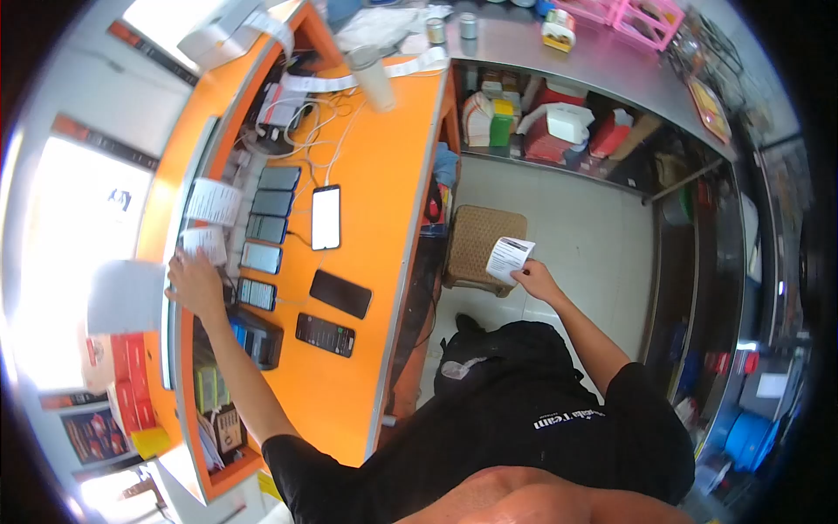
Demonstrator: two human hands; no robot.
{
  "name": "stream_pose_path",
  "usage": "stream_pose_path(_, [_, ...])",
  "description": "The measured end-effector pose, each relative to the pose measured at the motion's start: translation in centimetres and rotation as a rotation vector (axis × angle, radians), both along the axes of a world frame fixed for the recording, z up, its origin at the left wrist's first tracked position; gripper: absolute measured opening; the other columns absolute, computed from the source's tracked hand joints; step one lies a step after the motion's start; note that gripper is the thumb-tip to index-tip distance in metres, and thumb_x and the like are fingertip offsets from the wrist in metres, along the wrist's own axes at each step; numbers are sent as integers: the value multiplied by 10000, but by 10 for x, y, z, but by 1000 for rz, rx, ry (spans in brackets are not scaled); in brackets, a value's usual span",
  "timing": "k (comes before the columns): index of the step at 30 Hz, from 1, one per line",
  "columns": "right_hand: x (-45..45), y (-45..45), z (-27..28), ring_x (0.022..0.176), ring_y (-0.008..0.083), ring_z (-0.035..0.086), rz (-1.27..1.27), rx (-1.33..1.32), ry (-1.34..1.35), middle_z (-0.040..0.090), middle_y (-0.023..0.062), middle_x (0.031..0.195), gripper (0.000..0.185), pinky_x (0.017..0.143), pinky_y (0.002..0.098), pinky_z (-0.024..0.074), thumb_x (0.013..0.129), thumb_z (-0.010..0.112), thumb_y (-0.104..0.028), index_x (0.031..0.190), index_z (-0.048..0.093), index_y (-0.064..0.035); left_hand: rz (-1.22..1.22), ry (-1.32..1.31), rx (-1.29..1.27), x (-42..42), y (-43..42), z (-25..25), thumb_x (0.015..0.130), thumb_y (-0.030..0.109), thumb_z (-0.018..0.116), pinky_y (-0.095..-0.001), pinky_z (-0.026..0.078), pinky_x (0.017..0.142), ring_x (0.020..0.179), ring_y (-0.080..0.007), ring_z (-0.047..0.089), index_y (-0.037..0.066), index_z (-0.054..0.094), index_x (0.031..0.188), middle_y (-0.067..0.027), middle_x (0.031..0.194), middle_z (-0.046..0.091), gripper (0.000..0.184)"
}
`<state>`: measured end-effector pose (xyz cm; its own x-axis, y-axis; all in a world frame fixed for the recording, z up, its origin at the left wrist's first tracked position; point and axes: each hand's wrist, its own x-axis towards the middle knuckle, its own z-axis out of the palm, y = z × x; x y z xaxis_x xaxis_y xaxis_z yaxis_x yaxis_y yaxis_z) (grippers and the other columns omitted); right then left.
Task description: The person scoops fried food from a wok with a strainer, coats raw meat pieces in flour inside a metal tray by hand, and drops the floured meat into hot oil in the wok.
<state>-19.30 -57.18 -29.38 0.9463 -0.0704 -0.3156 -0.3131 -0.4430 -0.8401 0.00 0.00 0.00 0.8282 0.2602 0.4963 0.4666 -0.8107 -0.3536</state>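
Observation:
My right hand (pixel 538 281) pinches a small printed paper slip (pixel 509 259) by its lower right corner, above the woven stool (pixel 485 244). My left hand (pixel 195 278) reaches to the raised shelf at the left, its fingertips at the lower edge of a printed slip (pixel 204 244). Another printed slip (pixel 213 202) lies just beyond it. Whether my left fingers grip the slip is hard to make out. On the orange desk (pixel 375 175) are a phone with a white screen (pixel 326 218), a dark phone (pixel 340 293) and a phone showing a list (pixel 325 334).
Several phones stand in a column beside the shelf, with tangled white cables (pixel 305 122) beyond. A black device (pixel 255 339) sits near my left forearm. A translucent cup (pixel 372 79) is at the desk's far end. A metal counter (pixel 524 54) runs across the back.

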Motion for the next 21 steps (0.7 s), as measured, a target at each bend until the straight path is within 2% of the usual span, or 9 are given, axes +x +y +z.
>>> stream_pose_path(2, [-29,-12,-8,727,254,661,-77,-11,137,688,134,795,267,731,358,519,809,623,-205,969,689,-2,-140,-82,-74,0,10,-12,921,473,471,-588,345,963,1184,-261,501,186,418,1386,-99,1310,518,549])
stream_pose_path(3, [-34,-15,-26,721,259,661,-124,53,147,683,143,780,279,721,364,519,805,623,-208,965,685,12,-142,-135,-14,3,-7,12,922,480,464,-593,358,941,1182,-263,502,183,431,1377,-98,1295,527,544])
stream_pose_path(5, [-69,-47,-28,710,268,660,-204,38,231,675,161,750,304,701,377,521,798,623,-215,956,676,39,-86,-162,22,0,-25,-6,924,495,447,-598,381,905,1175,-266,505,175,454,1359,-95,1267,539,540])
stream_pose_path(8, [-130,-77,-73,778,341,661,-155,-203,292,668,233,840,361,738,403,518,753,626,-288,870,678,50,16,-200,173,2,-30,-9,922,528,426,-600,406,861,1150,-278,517,163,475,1337,-92,1227,551,555])
stream_pose_path(11, [-188,-120,-75,830,395,646,-168,-394,412,656,258,880,369,782,431,519,736,617,-301,836,676,50,51,-201,157,18,-20,-18,912,565,420,-604,426,823,1120,-302,529,162,485,1326,-93,1188,560,582])
stream_pose_path(14, [-243,-159,-78,853,410,640,-294,-455,504,650,268,893,347,803,450,514,732,606,-269,849,676,51,83,-133,99,20,-32,-13,902,585,419,-602,435,808,1103,-318,537,173,490,1322,-106,1197,548,592])
stream_pose_path(17, [-289,-187,-95,869,409,640,-424,-377,508,652,267,888,347,814,452,509,725,611,-265,859,675,49,87,-174,116,5,-70,0,912,567,405,-620,419,837,1134,-315,528,140,481,1324,-126,1243,543,599])
stream_pose_path(20, [-301,-216,-99,868,409,640,-515,-308,518,654,265,869,346,807,444,510,721,617,-268,843,675,50,97,-314,271,-6,-120,-4,913,557,406,-612,418,853,1147,-312,528,107,470,1328,-149,1255,549,616])
stream_pose_path(21, [-309,-222,-103,863,409,640,-528,-301,529,654,264,863,345,803,442,511,721,618,-270,836,675,50,21,-290,138,-17,-149,-1,912,529,436,-593,418,866,1147,-323,524,97,474,1323,-161,1250,549,597])
